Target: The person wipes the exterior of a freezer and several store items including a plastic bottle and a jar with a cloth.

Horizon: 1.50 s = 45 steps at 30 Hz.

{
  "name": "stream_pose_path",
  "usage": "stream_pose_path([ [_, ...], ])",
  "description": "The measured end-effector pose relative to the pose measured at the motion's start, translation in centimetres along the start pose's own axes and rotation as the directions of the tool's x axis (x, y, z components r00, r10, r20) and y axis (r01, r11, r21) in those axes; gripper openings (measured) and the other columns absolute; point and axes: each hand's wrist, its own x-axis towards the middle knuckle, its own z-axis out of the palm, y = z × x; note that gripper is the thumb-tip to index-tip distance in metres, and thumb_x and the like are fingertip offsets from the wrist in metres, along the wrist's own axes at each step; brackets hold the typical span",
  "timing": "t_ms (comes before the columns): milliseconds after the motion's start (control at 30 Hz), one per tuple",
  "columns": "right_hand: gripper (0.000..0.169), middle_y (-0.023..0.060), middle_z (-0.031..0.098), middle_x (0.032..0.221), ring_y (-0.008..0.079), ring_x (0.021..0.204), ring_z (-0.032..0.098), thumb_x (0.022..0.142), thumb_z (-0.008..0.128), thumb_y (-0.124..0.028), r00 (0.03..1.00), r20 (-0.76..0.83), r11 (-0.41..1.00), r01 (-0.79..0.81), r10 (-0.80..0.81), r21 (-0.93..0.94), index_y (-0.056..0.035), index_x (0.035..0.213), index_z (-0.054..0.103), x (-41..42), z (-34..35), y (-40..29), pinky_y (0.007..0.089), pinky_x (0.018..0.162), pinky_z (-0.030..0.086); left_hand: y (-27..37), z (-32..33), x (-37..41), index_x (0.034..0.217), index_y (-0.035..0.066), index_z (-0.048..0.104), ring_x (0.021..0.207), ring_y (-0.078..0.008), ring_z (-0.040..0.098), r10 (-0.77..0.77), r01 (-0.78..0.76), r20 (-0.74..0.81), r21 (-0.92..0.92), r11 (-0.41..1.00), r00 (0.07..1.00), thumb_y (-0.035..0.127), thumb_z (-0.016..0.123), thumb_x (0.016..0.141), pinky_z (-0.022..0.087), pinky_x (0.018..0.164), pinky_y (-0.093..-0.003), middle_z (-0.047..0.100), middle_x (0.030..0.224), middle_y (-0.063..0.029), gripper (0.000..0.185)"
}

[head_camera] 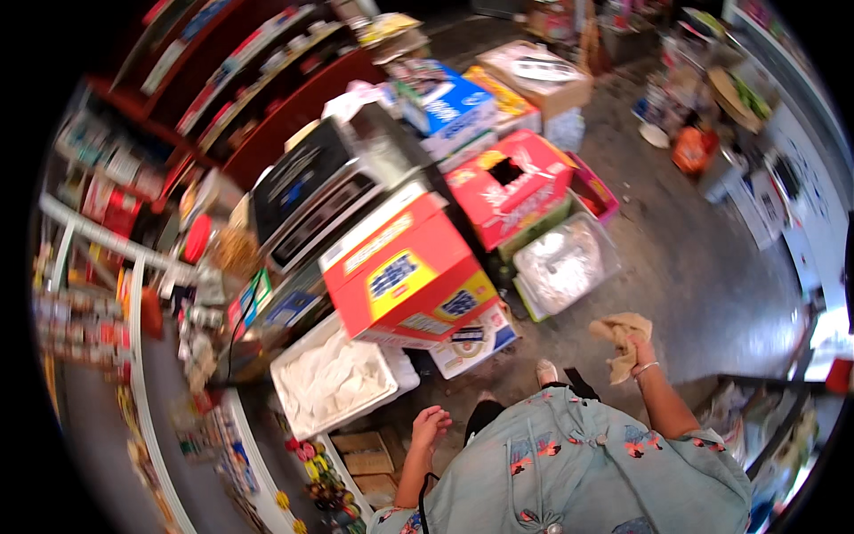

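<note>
My right hand (643, 355) grips a crumpled tan cloth (622, 337), which hangs out over the floor on the right. A band circles that wrist. My left hand (432, 427) is held low in front of my body, with nothing in it and its fingers loosely curled. Close ahead of it stands a white foam box (337, 384) lined with pale, wrinkled cloth or sheeting. A red and yellow carton (403, 270) sits beyond, above a white printed carton (474, 340).
A red carton with a torn hole (510, 190) and a clear plastic bin (564, 263) stand ahead. Left of them is a black box-shaped appliance (303, 190). Stocked shelves (137, 320) line the left. Bare concrete floor (674, 260) stretches right, towards an orange bag (694, 150).
</note>
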Motion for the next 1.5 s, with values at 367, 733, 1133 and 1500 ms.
stream_pose_path([
  [367,0.048,0.0142,0.067,0.101,0.0263,0.091,0.066,0.066,0.075,-0.028,0.521,-0.806,0.943,-0.006,-0.281,-0.332,-0.0048,0.107,0.064,-10.7,-13.7,3.1,0.038,0.079,0.053,9.2,9.6,16.0,0.112,-0.005,0.053,0.069,-0.0183,0.064,0.173,-0.652,0.649,0.632,0.419,0.741,0.017,0.071,0.08,0.052,0.061,-0.0287,0.067,0.085,-0.0122,0.043],
  [733,0.058,0.0137,0.066,0.106,0.0239,0.098,0.064,0.061,0.079,-0.03,0.275,-0.948,0.984,0.028,0.162,0.176,-0.0022,0.109,0.064,-17.8,-14.0,12.6,0.0352,0.083,0.052,9.6,26.5,28.1,0.119,-0.002,0.05,0.069,-0.021,0.066,-0.197,-0.546,0.688,0.69,0.475,0.698,0.014,0.067,0.081,0.053,0.061,-0.0283,0.067,0.088,-0.016,0.044],
  [1133,0.047,0.0115,0.066,0.103,0.0221,0.094,0.064,0.067,0.076,-0.021,0.324,-0.946,0.901,0.401,0.029,0.165,-0.0021,0.108,0.064,-6.6,-23.8,0.5,0.0339,0.082,0.051,11.7,45.2,27.9,0.116,-0.002,0.055,0.081,-0.0203,0.067,-0.37,-0.819,0.757,0.367,-0.441,0.538,0.025,0.071,0.078,0.052,0.073,-0.0302,0.068,0.089,-0.0157,0.049],
  [1500,0.054,0.0086,0.065,0.105,0.0215,0.091,0.064,0.065,0.079,-0.007,0.297,-0.952,0.807,0.545,0.068,0.228,-0.0017,0.115,0.06,-1.8,-32.7,2.2,0.0344,0.079,0.052,15.8,65.7,13.7,0.122,0.002,0.053,0.083,-0.0151,0.065,-0.222,-0.818,0.812,0.568,0.091,0.54,0.025,0.066,0.083,0.049,0.067,-0.027,0.067,0.098,-0.0114,0.046],
])
